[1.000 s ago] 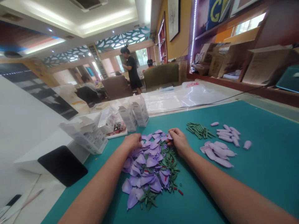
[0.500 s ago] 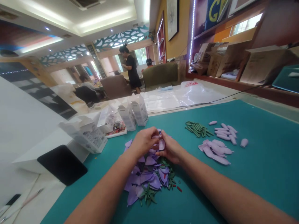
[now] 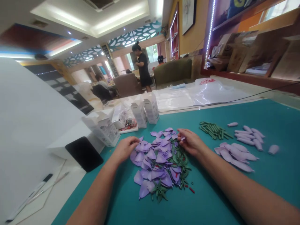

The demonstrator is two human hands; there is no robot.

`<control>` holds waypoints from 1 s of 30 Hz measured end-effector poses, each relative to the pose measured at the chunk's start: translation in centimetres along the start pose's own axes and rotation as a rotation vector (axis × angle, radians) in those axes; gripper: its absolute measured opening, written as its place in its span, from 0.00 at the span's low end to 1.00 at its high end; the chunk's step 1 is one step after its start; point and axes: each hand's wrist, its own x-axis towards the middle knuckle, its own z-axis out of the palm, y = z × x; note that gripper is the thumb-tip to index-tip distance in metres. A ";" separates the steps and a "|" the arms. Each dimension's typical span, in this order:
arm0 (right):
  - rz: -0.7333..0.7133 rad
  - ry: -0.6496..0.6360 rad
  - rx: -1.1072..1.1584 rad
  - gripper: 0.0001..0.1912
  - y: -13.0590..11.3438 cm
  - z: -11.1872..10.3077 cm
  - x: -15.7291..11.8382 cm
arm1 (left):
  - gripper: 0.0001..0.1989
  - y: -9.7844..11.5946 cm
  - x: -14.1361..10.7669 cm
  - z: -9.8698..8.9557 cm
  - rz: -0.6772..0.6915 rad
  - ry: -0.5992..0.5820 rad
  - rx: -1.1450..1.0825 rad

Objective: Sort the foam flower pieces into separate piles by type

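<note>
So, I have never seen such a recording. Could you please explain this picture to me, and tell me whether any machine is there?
There is no machine at work: you see a person's left hand and right hand, both bare. The camera is worn on the person's head and looks forward and down. On the teal mat lies a heap of purple petal-like pieces, with green leafy pieces mostly along its right side. Farther right are green sticks and pale elongated pieces; white boxes stand beyond the heap, to the left. The right hand holds a small lilac piece. The left hand's fingertips are at the heap's left edge; whether they hold anything, I cannot tell.
</note>
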 end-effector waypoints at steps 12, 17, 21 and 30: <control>-0.033 0.008 -0.056 0.08 0.5 -0.2 0.0 | 0.16 -0.7 2.4 4.0 0.212 -0.160 0.106; -0.058 -0.005 -0.056 0.09 0.6 -0.3 0.2 | 0.21 -0.8 3.4 2.8 0.178 -0.060 0.104; -0.065 -0.004 -0.060 0.10 0.7 -0.3 0.4 | 0.18 1.1 2.6 1.8 0.242 -0.082 0.096; -0.085 0.005 -0.055 0.11 0.5 0.1 -0.2 | 0.16 4.6 2.1 5.6 0.389 -0.237 0.211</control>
